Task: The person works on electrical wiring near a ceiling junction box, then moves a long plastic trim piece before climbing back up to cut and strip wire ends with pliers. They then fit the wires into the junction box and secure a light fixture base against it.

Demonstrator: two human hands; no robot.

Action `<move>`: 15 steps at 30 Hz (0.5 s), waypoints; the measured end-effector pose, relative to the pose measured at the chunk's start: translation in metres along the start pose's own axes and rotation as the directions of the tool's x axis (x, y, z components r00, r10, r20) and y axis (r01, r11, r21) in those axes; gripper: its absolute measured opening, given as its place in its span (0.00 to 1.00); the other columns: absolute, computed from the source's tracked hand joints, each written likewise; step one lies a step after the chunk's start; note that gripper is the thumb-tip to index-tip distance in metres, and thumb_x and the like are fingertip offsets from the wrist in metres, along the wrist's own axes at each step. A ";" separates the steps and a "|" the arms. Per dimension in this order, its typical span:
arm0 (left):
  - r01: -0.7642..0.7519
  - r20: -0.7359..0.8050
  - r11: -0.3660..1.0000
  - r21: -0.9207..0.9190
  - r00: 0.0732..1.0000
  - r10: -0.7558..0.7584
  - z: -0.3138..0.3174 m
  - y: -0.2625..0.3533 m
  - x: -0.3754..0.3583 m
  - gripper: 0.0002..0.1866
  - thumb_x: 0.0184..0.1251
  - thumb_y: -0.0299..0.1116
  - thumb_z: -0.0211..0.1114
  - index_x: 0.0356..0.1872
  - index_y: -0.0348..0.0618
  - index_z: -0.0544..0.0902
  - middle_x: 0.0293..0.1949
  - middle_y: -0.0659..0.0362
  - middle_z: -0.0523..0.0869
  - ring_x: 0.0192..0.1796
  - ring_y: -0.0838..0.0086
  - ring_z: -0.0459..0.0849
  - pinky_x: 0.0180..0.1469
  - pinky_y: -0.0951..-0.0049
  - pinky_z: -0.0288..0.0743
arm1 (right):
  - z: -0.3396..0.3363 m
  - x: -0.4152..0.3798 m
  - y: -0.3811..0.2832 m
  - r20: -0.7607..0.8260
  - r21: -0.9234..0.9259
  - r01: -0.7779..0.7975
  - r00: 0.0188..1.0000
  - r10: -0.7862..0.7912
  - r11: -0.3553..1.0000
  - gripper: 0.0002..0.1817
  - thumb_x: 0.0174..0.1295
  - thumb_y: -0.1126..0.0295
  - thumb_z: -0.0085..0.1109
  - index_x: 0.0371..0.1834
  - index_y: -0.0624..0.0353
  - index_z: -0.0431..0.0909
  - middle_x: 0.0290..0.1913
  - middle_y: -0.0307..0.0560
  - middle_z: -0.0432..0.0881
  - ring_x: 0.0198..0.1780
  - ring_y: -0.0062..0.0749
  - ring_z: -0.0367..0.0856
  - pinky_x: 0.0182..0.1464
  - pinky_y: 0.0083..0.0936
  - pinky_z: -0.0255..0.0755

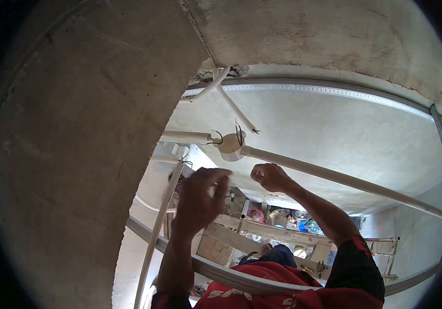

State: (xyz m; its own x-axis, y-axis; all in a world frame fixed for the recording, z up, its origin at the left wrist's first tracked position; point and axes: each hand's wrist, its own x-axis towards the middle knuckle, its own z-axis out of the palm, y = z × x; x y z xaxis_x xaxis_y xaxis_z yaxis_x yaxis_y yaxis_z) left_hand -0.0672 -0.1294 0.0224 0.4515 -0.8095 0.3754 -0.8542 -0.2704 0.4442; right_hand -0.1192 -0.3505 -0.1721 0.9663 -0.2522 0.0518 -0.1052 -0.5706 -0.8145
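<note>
My left hand (pixel 202 198) is raised below a round white junction box (pixel 230 150), its fingers bent in towards the thumb and slightly blurred. To its right, my right hand (pixel 270 177) is closed, fingertips curled to the thumb, just under a long white conduit pipe (pixel 334 177). Whatever either hand pinches is too small or hidden to make out. Both hands look apart from the box and the pipe. Dark wires (pixel 239 133) stick out of the box. A shorter white pipe (pixel 185 136) meets it from the left, with wire ends at the joint.
A concrete beam (pixel 77 154) fills the left side. Metal ceiling channel (pixel 308 88) runs along the wall. Another loose pipe (pixel 236 108) hangs with wire ends, and a slanting pipe (pixel 159 232) stands left. Below are scaffold planks (pixel 277 232) and a pink tub (pixel 255 215).
</note>
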 end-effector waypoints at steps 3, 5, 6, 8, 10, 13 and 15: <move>-0.087 0.334 0.996 -0.021 0.938 0.089 0.029 0.005 -0.005 0.10 0.70 0.30 0.63 0.45 0.37 0.86 0.40 0.45 0.89 0.46 0.51 0.88 0.54 0.51 0.79 | -0.007 -0.006 -0.001 0.058 -0.111 0.022 0.998 -0.016 0.994 0.10 0.69 0.65 0.63 0.43 0.59 0.86 0.43 0.57 0.90 0.47 0.49 0.90 0.52 0.43 0.81; -0.134 0.536 0.991 -0.028 0.835 0.128 0.052 -0.001 -0.009 0.08 0.70 0.29 0.61 0.40 0.34 0.84 0.38 0.43 0.88 0.45 0.47 0.87 0.52 0.48 0.78 | -0.007 -0.015 -0.003 0.103 -0.127 0.036 0.994 -0.022 0.991 0.11 0.69 0.64 0.63 0.43 0.59 0.86 0.43 0.56 0.90 0.48 0.50 0.90 0.52 0.43 0.81; -0.113 0.529 0.994 -0.014 0.842 0.103 0.060 -0.001 -0.012 0.08 0.70 0.29 0.61 0.40 0.34 0.84 0.38 0.43 0.88 0.45 0.47 0.87 0.52 0.48 0.78 | -0.005 -0.016 -0.001 0.134 -0.142 0.036 0.991 -0.017 0.989 0.11 0.69 0.63 0.63 0.44 0.59 0.86 0.43 0.55 0.90 0.48 0.50 0.90 0.52 0.43 0.81; -0.052 0.680 0.997 -0.049 0.729 0.072 0.069 -0.005 -0.014 0.07 0.68 0.27 0.60 0.36 0.32 0.81 0.36 0.40 0.86 0.44 0.44 0.86 0.50 0.45 0.77 | -0.005 -0.016 -0.006 0.177 -0.168 0.069 0.983 -0.039 0.983 0.12 0.69 0.62 0.63 0.45 0.58 0.86 0.43 0.54 0.91 0.48 0.49 0.90 0.52 0.43 0.81; -0.065 0.662 0.996 -0.059 0.744 0.088 0.072 -0.018 -0.019 0.07 0.68 0.27 0.60 0.36 0.32 0.81 0.36 0.40 0.86 0.44 0.43 0.86 0.49 0.45 0.77 | -0.004 -0.013 -0.013 0.215 -0.167 0.038 0.977 -0.001 0.985 0.12 0.69 0.62 0.63 0.46 0.58 0.86 0.43 0.54 0.91 0.48 0.49 0.90 0.52 0.43 0.80; -0.058 0.642 0.995 -0.075 0.761 0.093 0.067 -0.018 -0.014 0.07 0.67 0.27 0.60 0.38 0.32 0.81 0.35 0.39 0.86 0.42 0.42 0.86 0.49 0.45 0.78 | -0.011 -0.013 -0.010 0.203 -0.160 0.009 0.979 0.024 0.987 0.12 0.69 0.62 0.64 0.47 0.58 0.86 0.43 0.55 0.91 0.47 0.48 0.90 0.52 0.43 0.80; -0.020 0.638 0.998 -0.064 0.768 0.056 0.063 -0.022 -0.011 0.07 0.67 0.27 0.60 0.38 0.32 0.82 0.35 0.39 0.86 0.41 0.41 0.86 0.48 0.44 0.78 | -0.011 -0.009 0.000 0.140 -0.132 0.015 0.990 0.004 0.991 0.13 0.69 0.62 0.64 0.48 0.58 0.86 0.43 0.56 0.90 0.47 0.49 0.90 0.52 0.43 0.80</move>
State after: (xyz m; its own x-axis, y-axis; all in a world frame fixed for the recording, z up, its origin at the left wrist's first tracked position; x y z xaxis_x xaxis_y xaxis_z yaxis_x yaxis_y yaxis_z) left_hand -0.0696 -0.1469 -0.0427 0.1340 -0.9693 -0.2059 -0.8445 -0.2204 0.4881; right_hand -0.1304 -0.3570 -0.1661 0.9893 -0.1420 -0.0329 -0.1208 -0.6728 -0.7299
